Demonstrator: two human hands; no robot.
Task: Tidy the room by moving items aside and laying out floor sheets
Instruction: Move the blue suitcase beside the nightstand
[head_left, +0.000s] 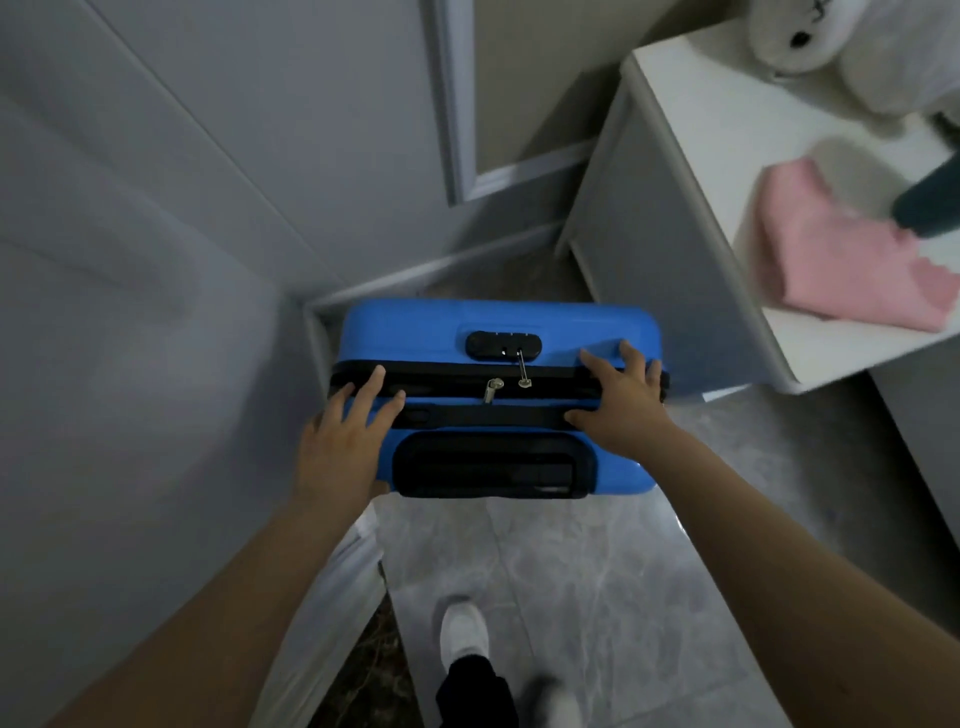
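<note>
Left grip (347, 436) | right grip (621, 402) | flat on glossy blue hard-shell suitcase (415, 325)

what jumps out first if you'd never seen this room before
The bright blue suitcase stands upright in the corner between the grey wall and a white cabinet, seen from above. The left hand and right hand rest on its top at either end, fingers spread. A pink cloth lies on the cabinet at right.
</note>
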